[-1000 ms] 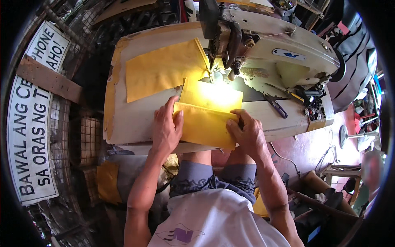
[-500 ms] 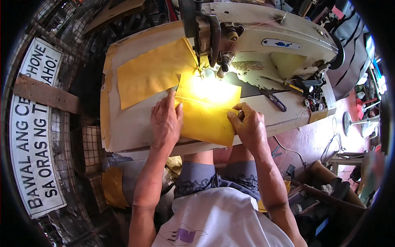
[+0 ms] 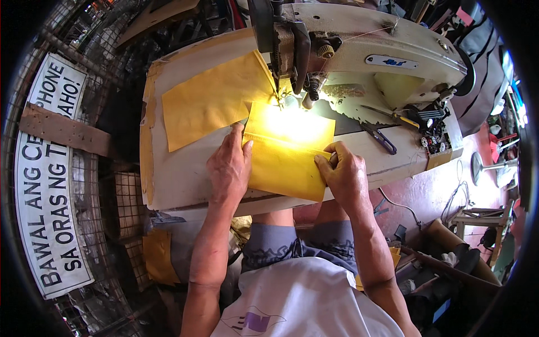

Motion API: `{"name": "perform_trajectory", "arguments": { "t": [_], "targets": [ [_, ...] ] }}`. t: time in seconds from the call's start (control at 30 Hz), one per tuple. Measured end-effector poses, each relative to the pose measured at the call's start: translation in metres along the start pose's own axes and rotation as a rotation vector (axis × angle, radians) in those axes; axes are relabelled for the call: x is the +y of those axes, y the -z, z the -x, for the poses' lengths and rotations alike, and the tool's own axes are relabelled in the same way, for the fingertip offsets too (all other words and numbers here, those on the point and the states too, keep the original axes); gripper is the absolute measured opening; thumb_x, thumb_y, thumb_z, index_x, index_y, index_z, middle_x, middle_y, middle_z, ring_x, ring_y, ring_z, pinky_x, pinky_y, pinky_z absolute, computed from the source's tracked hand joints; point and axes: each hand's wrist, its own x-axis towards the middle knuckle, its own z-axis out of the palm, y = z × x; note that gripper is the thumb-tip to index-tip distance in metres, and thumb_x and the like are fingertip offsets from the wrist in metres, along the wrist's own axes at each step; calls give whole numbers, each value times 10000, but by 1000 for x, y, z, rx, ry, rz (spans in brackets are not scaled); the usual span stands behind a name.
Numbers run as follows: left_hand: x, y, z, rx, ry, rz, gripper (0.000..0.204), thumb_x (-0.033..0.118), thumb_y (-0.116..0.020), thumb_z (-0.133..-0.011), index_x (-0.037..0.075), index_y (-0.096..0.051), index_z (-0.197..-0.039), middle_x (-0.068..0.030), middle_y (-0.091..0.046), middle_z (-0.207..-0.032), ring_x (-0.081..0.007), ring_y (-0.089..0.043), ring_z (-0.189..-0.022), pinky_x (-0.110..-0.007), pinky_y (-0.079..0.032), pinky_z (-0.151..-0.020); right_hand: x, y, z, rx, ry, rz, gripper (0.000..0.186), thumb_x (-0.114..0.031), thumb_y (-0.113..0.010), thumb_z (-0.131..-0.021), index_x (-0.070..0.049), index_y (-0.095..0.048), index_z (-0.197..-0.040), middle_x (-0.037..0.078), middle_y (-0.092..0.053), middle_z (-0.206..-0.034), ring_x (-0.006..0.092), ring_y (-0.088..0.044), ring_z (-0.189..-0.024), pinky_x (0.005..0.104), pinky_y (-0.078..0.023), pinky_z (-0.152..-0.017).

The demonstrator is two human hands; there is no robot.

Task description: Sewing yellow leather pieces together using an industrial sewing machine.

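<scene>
A folded or seamed yellow fabric piece [image 3: 286, 168] lies on the sewing machine table, its far part under the bright lamp glow by the needle area. My left hand [image 3: 230, 165] grips its left edge, thumb on top and fingers along the side. At the right edge my right hand [image 3: 345, 171] pinches the piece between thumb and fingers, close to the crosswise seam. The sewing machine [image 3: 370, 42] stands over the far end; glare hides the presser foot and the stitching point. Another yellow fabric panel [image 3: 208, 101] lies flat to the left, reaching toward the needle area.
Right of the work lie dark-handled thread snips [image 3: 380, 139], a yellow-handled screwdriver [image 3: 405, 121] and a tray of bobbins [image 3: 435, 143]. The pale table [image 3: 185, 174] ends just before my lap. A wire mesh wall with a sign [image 3: 53, 224] is on the left.
The whole view has shifted slightly. Both hands keep their hold on the yellow piece, which stays in nearly the same place under the machine.
</scene>
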Motion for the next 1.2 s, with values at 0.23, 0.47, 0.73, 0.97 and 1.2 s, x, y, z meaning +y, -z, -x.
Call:
{"name": "perform_trajectory", "arguments": {
  "t": [0.23,0.47,0.73,0.97,1.2],
  "targets": [
    [-1,7,3,-16,9,103,473,126,-697,-938,68,-545,-1383,-116,-656,-891,-269,-651,-761,-393,-529,-766,-1,2,2,-23,4,-43,219,-141,-773,-854,12,-655,-955,124,-657,-683,206,-649,-588,350,-516,-577],
    [-19,69,59,-171,34,834,543,48,-695,-950,2,-474,-1444,-38,-610,-946,-117,-584,-888,-281,-488,-860,-21,38,45,-349,299,-207,205,-128,-696,-901,-43,-606,-1064,200,-679,-790,399,-697,-743,461,-543,-632],
    [-19,77,76,-189,88,986,574,64,-641,-999,32,-378,-1509,-64,-610,-1111,-126,-613,-999,-274,-490,-901,-46,18,61,-373,484,-60,267,-131,-666,-928,-30,-594,-1164,180,-697,-860,384,-694,-795,475,-544,-685],
    [-6,81,71,-416,76,1201,858,-18,-801,-832,37,-324,-1543,-179,-701,-1180,-204,-713,-1032,-326,-554,-930,-55,23,65,-446,598,-89,163,-103,-647,-934,-40,-602,-1078,128,-674,-827,338,-694,-796,451,-542,-643],
    [-12,72,64,-429,174,778,617,11,-772,-866,30,-520,-1429,-127,-745,-1120,-152,-693,-1016,-306,-532,-934,-57,48,56,-200,486,-196,131,-80,-674,-921,-7,-634,-1022,166,-673,-860,363,-693,-798,439,-541,-678]
  ]
}}
